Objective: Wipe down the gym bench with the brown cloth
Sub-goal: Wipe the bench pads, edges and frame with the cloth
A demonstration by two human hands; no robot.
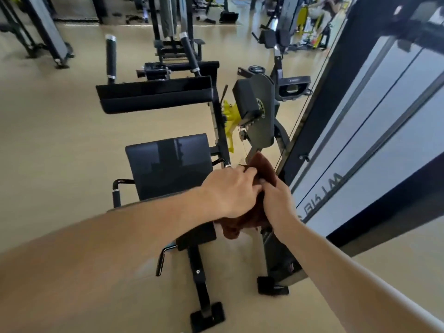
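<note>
The gym bench has a glossy black seat pad (168,164) in the middle of the view and a long black padded rest (153,94) beyond it. The brown cloth (260,171) is bunched up just right of the seat's near right corner, above the floor. My left hand (230,191) grips the cloth from the left and above. My right hand (278,200) holds it from the right, fingers pinching the fabric. A fold of the cloth hangs below both hands. Neither hand touches the seat pad.
The machine's black cam housing (257,109) and yellow lever (229,121) stand right of the seat. A tall weight-stack frame with pale panels (374,131) fills the right side. Black base feet (207,316) rest on the tan floor. More gym machines (173,27) stand farther back.
</note>
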